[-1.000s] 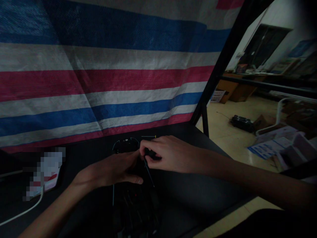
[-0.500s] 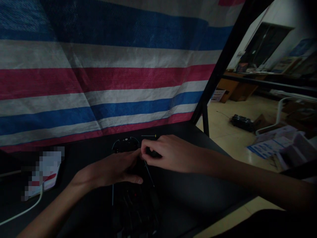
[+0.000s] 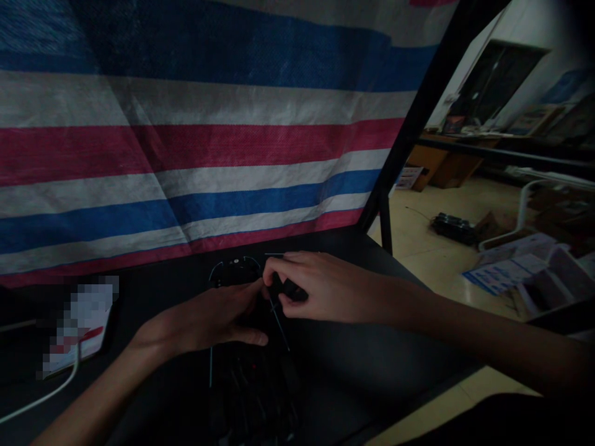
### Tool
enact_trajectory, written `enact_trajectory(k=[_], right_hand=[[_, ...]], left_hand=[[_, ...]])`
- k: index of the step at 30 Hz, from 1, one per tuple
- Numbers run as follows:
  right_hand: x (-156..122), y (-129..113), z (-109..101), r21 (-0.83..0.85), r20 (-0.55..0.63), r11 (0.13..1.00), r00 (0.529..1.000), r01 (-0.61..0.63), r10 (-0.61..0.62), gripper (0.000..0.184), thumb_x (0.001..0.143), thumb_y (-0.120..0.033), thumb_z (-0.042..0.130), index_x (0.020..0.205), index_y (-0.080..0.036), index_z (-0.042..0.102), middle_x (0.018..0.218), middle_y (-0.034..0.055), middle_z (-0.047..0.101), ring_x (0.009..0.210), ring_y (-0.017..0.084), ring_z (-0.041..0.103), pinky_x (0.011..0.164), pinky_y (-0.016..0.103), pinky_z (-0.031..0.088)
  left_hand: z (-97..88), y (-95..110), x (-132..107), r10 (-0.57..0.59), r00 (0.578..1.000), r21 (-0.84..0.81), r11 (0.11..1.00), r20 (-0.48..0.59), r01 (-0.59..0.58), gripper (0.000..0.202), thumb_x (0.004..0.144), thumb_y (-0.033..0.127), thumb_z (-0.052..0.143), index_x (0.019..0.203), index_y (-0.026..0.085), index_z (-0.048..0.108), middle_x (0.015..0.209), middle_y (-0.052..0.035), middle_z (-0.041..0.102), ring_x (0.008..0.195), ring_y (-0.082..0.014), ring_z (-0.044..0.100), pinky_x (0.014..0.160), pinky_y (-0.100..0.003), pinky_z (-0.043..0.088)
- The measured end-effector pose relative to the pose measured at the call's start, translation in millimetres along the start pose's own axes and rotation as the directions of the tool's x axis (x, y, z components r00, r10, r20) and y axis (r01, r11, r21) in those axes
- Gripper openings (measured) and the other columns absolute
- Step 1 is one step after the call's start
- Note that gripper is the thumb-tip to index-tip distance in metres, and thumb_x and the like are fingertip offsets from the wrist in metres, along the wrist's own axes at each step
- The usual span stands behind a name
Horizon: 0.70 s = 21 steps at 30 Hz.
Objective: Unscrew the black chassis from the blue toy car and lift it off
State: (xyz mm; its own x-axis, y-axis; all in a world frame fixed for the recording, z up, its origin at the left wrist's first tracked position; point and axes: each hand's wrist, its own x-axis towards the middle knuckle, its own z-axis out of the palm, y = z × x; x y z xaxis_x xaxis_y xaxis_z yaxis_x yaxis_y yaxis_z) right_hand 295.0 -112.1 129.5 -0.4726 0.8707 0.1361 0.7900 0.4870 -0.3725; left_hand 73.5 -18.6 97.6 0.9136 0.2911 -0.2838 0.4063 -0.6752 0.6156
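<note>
A long black device [image 3: 246, 396] with thin blue edge lines and a rounded far end [image 3: 235, 267] lies on the black table, very dark in its lower part. Across its middle rests my left hand [image 3: 218, 316], fingers stretched toward the right and thumb held apart. My right hand [image 3: 311, 288] is at the device's right edge, thumb and fingers curled in a pinch on a small black part [image 3: 292, 288], whose kind is too dark to make out. The two hands' fingertips nearly meet. A thin metal rod [image 3: 273, 254] lies just beyond my right hand, its right end hidden.
A phone [image 3: 86, 328] with a white cable [image 3: 51, 396] lies at left. A striped plastic sheet [image 3: 209, 148] hangs behind the table. A black frame post [image 3: 400, 155] stands at right; beyond it, boxes and papers [image 3: 506, 266] lie on the floor.
My right hand has rolled slightly and its thumb has shifted, showing more of the black part. The rod's yellow end is now hidden behind that hand. My left hand stays put.
</note>
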Motion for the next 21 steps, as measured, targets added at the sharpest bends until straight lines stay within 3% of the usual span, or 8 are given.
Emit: enact_trajectory(k=[2,7,12,17,21], right_hand=[[-0.1,-0.8,-0.2,-0.005,-0.033,1.0,0.999,0.013,-0.014,0.018,0.088,-0.021,0.064,0.106,-0.022,0.06,0.098,0.0028,0.067,0.088,0.017,0.062,0.074,0.029,0.04],[0.0,-1.9,-1.9,-0.02,0.044,0.997,0.996,-0.071,0.072,0.015,0.101,-0.031,0.052,0.107,-0.022,0.062,0.079,-0.0013,0.065,0.066,0.014,0.058,0.063,0.028,0.036],[0.1,-2.4,-1.4,-0.011,-0.013,1.0,1.0,0.018,-0.018,0.017,0.092,-0.025,0.061,0.109,-0.022,0.06,0.098,0.0026,0.07,0.084,0.017,0.063,0.071,0.028,0.039],[1.2,-1.7,0.5,-0.02,0.027,0.999,0.999,-0.039,0.04,0.015,0.101,-0.031,0.051,0.109,-0.023,0.062,0.081,-0.0012,0.065,0.067,0.014,0.059,0.064,0.028,0.036],[1.0,-1.9,1.1,0.012,-0.039,0.999,0.998,0.04,-0.039,0.019,0.091,-0.021,0.06,0.11,-0.021,0.059,0.1,0.003,0.068,0.088,0.017,0.063,0.073,0.029,0.04]], left_hand=[[0.3,0.2,-0.5,0.005,1.0,0.006,1.0,-0.005,-0.005,0.069,0.091,0.06,0.066,0.149,0.029,0.045,0.149,-0.0081,0.058,0.13,-0.029,0.059,0.108,-0.038,0.043],[1.8,-3.1,0.4,-0.01,1.0,0.025,1.0,-0.021,0.011,0.069,0.09,0.06,0.067,0.146,0.028,0.046,0.144,-0.0072,0.061,0.129,-0.0299,0.06,0.108,-0.039,0.044],[1.9,-4.9,0.9,0.021,1.0,0.012,1.0,-0.022,-0.021,0.067,0.09,0.061,0.066,0.146,0.028,0.049,0.142,-0.007,0.062,0.124,-0.0292,0.063,0.103,-0.037,0.047],[1.9,-4.2,1.0,0.024,1.0,0.012,1.0,-0.02,-0.024,0.071,0.091,0.058,0.068,0.15,0.028,0.043,0.151,-0.0084,0.056,0.132,-0.0301,0.058,0.11,-0.04,0.043],[2.1,-3.0,1.3,0.009,1.0,0.009,1.0,-0.007,-0.009,0.068,0.091,0.059,0.067,0.146,0.026,0.047,0.145,-0.0081,0.06,0.126,-0.0287,0.062,0.106,-0.037,0.045]])
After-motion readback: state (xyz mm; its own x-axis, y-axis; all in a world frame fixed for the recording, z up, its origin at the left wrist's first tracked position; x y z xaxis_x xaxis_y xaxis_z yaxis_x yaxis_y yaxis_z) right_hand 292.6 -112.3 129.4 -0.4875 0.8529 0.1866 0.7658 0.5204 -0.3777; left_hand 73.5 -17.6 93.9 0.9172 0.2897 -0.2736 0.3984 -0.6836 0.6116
